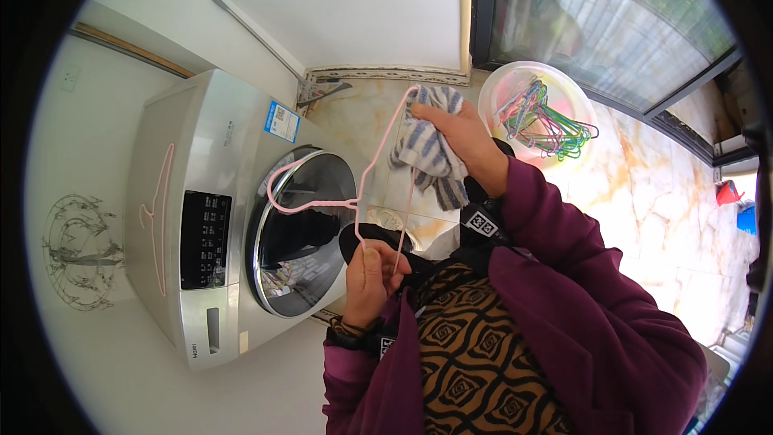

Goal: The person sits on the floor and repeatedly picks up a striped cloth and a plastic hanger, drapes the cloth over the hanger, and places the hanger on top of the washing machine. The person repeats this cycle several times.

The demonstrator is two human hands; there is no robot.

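Note:
My left hand point(369, 281) grips one shoulder end of a pink clothes hanger point(361, 184), whose hook points away to the left, in front of the washing machine door. My right hand point(462, 133) holds a blue-grey and white striped cloth point(423, 145) at the hanger's other end, thumb on top. The cloth hangs bunched around that end and covers part of the lower bar. Exactly how it lies over the bar is hidden by its folds.
A silver front-loading washing machine point(241, 93) stands at left, its round door point(302, 232) shut; another pink hanger point(164, 217) lies on its top. A round tub point(492, 93) of colourful hangers point(540, 121) sits on the marble-patterned floor, near a glass door point(598, 30).

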